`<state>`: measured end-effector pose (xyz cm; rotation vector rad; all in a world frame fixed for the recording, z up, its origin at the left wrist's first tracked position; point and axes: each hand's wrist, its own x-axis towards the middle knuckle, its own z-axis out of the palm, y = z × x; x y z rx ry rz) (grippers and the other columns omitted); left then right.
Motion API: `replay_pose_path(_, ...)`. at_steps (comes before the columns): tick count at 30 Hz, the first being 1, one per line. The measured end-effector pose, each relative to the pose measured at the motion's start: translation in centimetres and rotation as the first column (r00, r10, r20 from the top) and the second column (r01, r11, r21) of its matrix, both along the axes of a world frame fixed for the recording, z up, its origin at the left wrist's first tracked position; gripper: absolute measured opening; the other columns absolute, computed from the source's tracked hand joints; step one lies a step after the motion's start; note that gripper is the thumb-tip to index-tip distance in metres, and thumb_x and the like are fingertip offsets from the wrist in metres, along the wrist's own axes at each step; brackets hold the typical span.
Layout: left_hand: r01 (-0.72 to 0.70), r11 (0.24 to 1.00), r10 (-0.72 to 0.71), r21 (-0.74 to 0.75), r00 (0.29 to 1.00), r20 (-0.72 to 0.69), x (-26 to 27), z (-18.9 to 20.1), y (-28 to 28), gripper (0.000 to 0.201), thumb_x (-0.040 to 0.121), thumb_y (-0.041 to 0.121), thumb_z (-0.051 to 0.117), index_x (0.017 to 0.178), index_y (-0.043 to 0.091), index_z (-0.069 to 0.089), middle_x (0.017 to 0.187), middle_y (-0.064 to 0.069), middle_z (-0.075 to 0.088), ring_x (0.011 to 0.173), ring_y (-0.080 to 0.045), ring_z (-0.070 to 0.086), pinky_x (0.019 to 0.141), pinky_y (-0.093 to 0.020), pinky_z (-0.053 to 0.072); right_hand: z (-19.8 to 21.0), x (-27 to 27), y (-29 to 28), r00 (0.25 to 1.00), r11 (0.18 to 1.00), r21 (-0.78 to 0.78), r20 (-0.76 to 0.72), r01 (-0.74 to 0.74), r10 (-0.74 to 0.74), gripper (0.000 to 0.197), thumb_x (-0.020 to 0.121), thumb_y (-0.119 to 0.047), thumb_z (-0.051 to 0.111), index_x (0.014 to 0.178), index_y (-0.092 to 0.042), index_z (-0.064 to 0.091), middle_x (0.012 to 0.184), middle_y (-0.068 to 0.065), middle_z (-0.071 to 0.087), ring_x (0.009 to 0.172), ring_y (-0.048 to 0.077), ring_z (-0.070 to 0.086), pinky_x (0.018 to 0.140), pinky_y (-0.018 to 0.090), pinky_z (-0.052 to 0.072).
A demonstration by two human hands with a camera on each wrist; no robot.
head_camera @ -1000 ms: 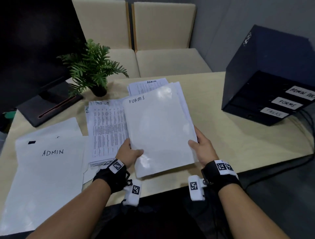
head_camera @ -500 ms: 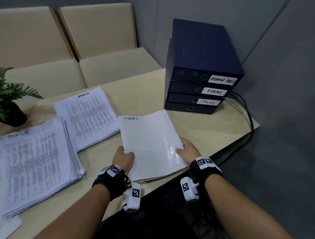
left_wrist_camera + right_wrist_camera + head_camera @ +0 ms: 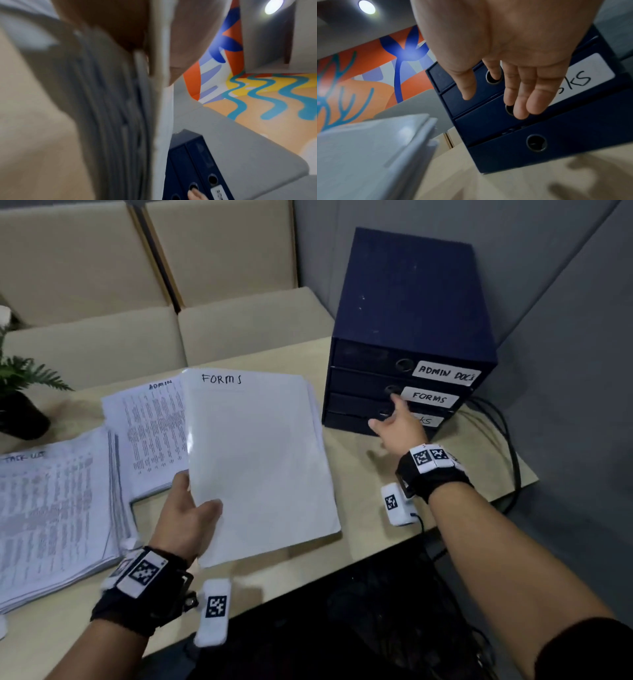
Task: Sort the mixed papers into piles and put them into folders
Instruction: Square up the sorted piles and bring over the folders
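A white stack of papers headed FORMS (image 3: 260, 460) is held above the table by my left hand (image 3: 202, 508), which grips its lower left corner with the thumb on top. In the left wrist view the stack's edge (image 3: 159, 108) is blurred. Several dark blue folders (image 3: 404, 302) lie stacked at the table's right end. My right hand (image 3: 394, 419) reaches to their spines with fingers extended. In the right wrist view its index fingertip (image 3: 494, 75) sits in the finger hole of the FORMS folder (image 3: 430, 397). The hand partly hides the TASKS label (image 3: 582, 81). The stack (image 3: 368, 148) shows at lower left.
A printed pile headed ADMIN (image 3: 150, 433) and a thicker task-list pile (image 3: 51, 508) lie left of the held stack. A potted plant (image 3: 20, 405) stands at the far left. Beige seats (image 3: 239, 326) run behind the table (image 3: 370, 518). Black cables (image 3: 503, 433) hang off its right corner.
My right hand has let go of the FORMS stack and reached to the folders' spines. The left hand now holds the stack alone, raised and nearer the camera.
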<state>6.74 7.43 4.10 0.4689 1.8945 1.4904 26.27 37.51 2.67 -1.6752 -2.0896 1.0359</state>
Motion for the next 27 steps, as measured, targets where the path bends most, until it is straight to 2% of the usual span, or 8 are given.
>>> replay_pose_path(4,-0.077,0.995,0.079,0.068,0.997,-0.024,-0.8,1.3,-0.5,0.039,0.08,-0.011,0.054,0.107,0.016,0.046,0.092,-0.006,0.065,0.077,-0.021,0.063,0.067,-0.033,0.05,-0.3,-0.9,1.6,0.996,1.0,0.016,0.088,-0.012,0.01,0.076,0.087,-0.039,0.063,0.15,-0.029,0.023,0.124,0.011,0.062,0.117,0.032,0.055,0.097,0.036,0.043)
replay_pose_path(6,-0.099,0.992,0.102,0.074,0.994,-0.039,-1.2,1.5,-0.7,0.039,0.074,-0.002,0.056,0.1,0.026,0.049,0.092,-0.004,0.067,0.079,-0.023,0.065,0.072,-0.036,0.052,-0.2,-1.4,1.5,0.994,1.0,0.022,0.106,0.002,-0.004,0.075,0.087,-0.038,0.063,0.15,-0.027,0.024,0.126,0.013,0.061,0.119,0.033,0.054,0.096,0.036,0.043)
replay_pose_path(8,-0.114,0.991,0.117,0.065,0.992,-0.045,-1.5,1.6,-0.9,0.036,0.071,0.004,0.054,0.097,0.027,0.049,0.09,-0.002,0.069,0.079,-0.025,0.065,0.074,-0.038,0.052,-0.1,-1.6,1.1,0.995,0.999,0.029,0.095,0.027,-0.03,0.072,0.087,-0.036,0.064,0.148,-0.028,0.028,0.124,0.013,0.061,0.115,0.034,0.056,0.094,0.036,0.045)
replay_pose_path(12,-0.127,0.986,0.133,0.107,0.99,-0.053,-2.1,1.5,-0.9,0.035,0.083,-0.01,0.052,0.102,0.019,0.047,0.087,-0.002,0.068,0.08,-0.026,0.066,0.073,-0.035,0.053,-0.4,-1.3,-1.0,0.998,0.998,0.003,0.026,0.063,-0.063,0.056,0.083,-0.034,0.064,0.134,-0.031,0.04,0.109,0.014,0.066,0.094,0.033,0.064,0.086,0.041,0.054)
replay_pose_path(15,-0.142,0.979,0.15,0.144,0.987,-0.053,-2.6,2.1,-1.2,0.039,0.085,-0.016,0.047,0.094,0.022,0.047,0.085,0.0,0.066,0.065,-0.007,0.067,0.061,-0.021,0.055,-0.7,-0.1,-3.8,0.996,0.996,-0.005,-0.006,0.088,-0.088,0.053,0.087,-0.031,0.061,0.135,-0.033,0.039,0.101,0.007,0.066,0.091,0.03,0.063,0.085,0.04,0.054)
replay_pose_path(17,-0.142,0.975,0.154,0.173,0.986,-0.063,-3.2,2.6,-1.7,0.042,0.086,-0.019,0.043,0.093,0.023,0.046,0.088,0.0,0.063,0.062,-0.001,0.065,0.06,-0.02,0.055,-0.9,0.8,-6.2,0.992,0.993,-0.033,-0.041,0.116,-0.117,0.053,0.09,-0.027,0.06,0.137,-0.036,0.037,0.092,0.002,0.063,0.088,0.028,0.064,0.085,0.043,0.054)
replay_pose_path(22,-0.112,0.969,0.125,0.218,0.991,-0.047,-5.0,3.5,-4.2,0.045,0.085,-0.02,0.042,0.095,0.024,0.046,0.092,0.0,0.061,0.078,-0.014,0.062,0.071,-0.027,0.054,-0.9,2.2,-11.7,0.984,0.986,-0.031,-0.064,0.166,-0.168,0.048,0.093,-0.025,0.059,0.136,-0.032,0.04,0.082,-0.008,0.055,0.084,0.027,0.064,0.081,0.039,0.054)
replay_pose_path(27,-0.068,0.968,0.079,0.241,0.996,-0.034,-5.8,3.9,-6.7,0.044,0.086,-0.019,0.042,0.095,0.024,0.046,0.094,0.001,0.061,0.078,-0.011,0.062,0.068,-0.022,0.055,-1.7,3.0,-16.4,0.975,0.975,0.003,-0.041,0.221,-0.22,0.044,0.091,-0.026,0.058,0.133,-0.029,0.043,0.086,-0.003,0.057,0.083,0.027,0.064,0.079,0.038,0.054)
